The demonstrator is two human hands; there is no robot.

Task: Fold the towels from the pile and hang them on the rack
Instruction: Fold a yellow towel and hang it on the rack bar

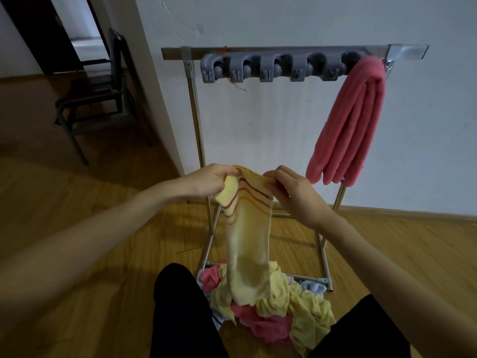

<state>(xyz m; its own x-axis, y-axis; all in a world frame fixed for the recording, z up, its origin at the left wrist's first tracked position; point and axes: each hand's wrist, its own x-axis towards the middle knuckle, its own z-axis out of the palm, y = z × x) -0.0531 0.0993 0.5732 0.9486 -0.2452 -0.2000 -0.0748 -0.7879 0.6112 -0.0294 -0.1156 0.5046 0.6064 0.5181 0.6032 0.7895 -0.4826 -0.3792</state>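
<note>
Head view: striped towel [245,244] hangs lengthwise (vertical) from hands [247,182]

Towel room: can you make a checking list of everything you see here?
Surface: wooden floor, pile of towels lying on it.
Job's things: yellow striped towel held up, lower end reaching the pile; pink towel folded, hanging on the rack.
Clutter: grey clip holder on the rack's top bar.
Grippers: left hand and right hand pinch the yellow towel's top edge.
Cables: nothing seen.
Surroundings: white wall, dark chair, doorway.
</note>
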